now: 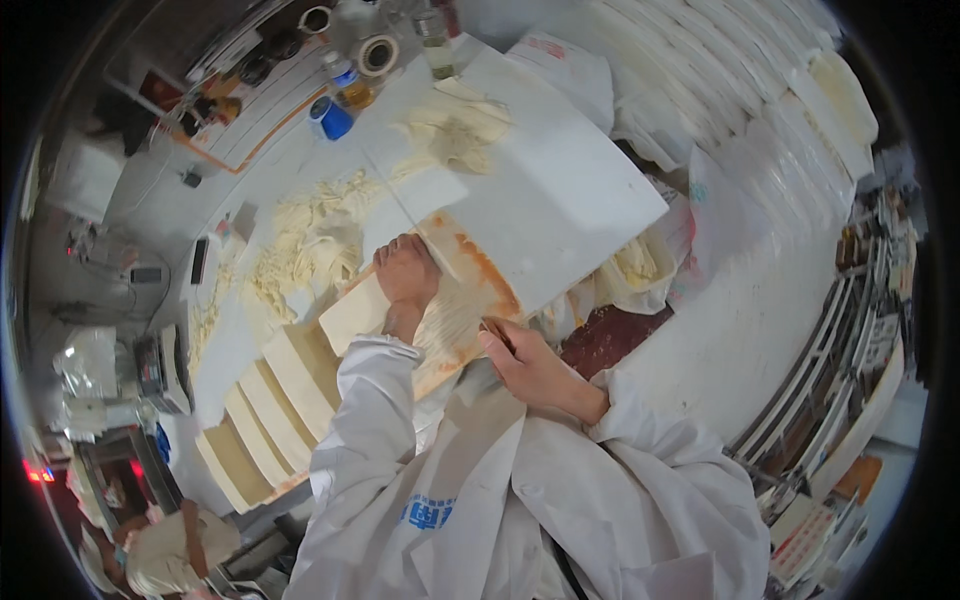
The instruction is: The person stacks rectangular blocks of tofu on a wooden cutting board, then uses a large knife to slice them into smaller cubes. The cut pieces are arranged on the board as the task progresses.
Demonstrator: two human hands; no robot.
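My left hand (pixel 407 277) presses down, fingers curled, on a cream-coloured slab of food (pixel 349 315) that looks like stacked bean curd sheets. In my right hand (pixel 536 367) is a brown handle (pixel 501 334), apparently a knife's; its blade is hard to make out, seen nearly edge-on. Between my hands lies a cream sheet with orange-brown edges (pixel 450 330). Several more thick slabs (pixel 274 405) stand in a row to the left, close to my left sleeve. Beyond my left hand, cut pale strips (pixel 315 236) lie heaped on the table.
A white board (pixel 570 195) spans the table's far right, with crumpled pale sheets (pixel 457 127) on it. Behind stand a blue can (pixel 330 118), a bottle (pixel 349 81) and a glass jar (pixel 435 45). A plastic tub (pixel 641 270) sits right; a scale (pixel 161 371), left.
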